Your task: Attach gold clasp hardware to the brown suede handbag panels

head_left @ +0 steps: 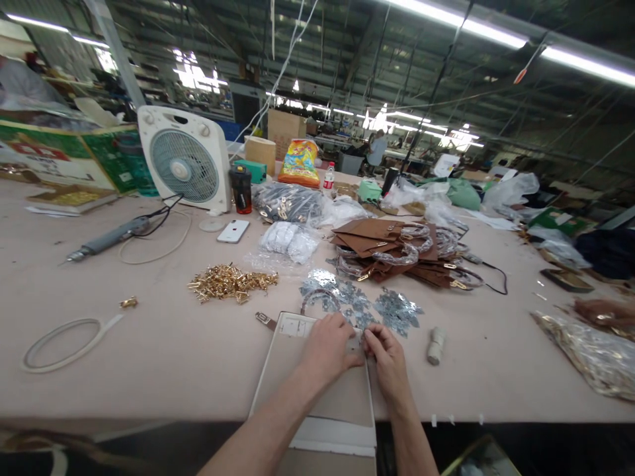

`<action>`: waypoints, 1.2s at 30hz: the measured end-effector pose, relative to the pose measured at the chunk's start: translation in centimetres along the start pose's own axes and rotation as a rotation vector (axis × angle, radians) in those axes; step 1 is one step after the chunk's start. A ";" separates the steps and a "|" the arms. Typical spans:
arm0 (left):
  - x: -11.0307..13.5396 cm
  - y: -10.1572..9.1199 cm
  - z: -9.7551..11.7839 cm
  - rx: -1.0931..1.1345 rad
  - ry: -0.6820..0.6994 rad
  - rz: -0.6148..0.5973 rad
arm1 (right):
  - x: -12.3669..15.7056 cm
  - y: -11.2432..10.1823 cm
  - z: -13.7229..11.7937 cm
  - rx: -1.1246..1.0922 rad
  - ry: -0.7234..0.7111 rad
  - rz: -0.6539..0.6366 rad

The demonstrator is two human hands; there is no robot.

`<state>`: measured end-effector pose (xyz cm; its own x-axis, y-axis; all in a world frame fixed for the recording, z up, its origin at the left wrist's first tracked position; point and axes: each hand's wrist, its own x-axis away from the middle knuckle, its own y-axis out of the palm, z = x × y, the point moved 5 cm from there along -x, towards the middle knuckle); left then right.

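A light beige bag panel point(317, 396) lies at the table's front edge, its lower part reaching past the edge. From its top rises a wrapped, curved handle point(321, 295), and a brown strap with a gold buckle point(265, 320) sticks out at its upper left. My left hand point(330, 347) grips the panel's upper part with bent fingers. At the upper right corner my right hand point(389, 360) pinches with thumb and fingers; what lies between them is too small to make out. Just beyond are thin silvery metal plates point(397, 309) in loose heaps.
Gold fasteners point(231, 283) lie heaped left of the plates. Brown bags point(377, 238) are stacked behind, right. An electric screwdriver point(112, 239), phone point(233, 231) and fan point(184, 162) stand or lie left. A grey roll point(436, 346) lies right of my right hand.
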<state>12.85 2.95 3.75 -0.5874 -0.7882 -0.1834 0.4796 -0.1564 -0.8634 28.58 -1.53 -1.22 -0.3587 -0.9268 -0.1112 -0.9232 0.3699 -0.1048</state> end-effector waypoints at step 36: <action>1.5 1.0 -0.4 0.026 0.042 0.113 | 1.0 0.5 -0.8 0.114 -0.048 -0.123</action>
<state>12.18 1.82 2.44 -0.5553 -0.7762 -0.2984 0.5605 -0.0843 -0.8238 27.68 -2.38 -0.61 -0.2343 -0.9624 -0.1375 -0.9372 0.2611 -0.2313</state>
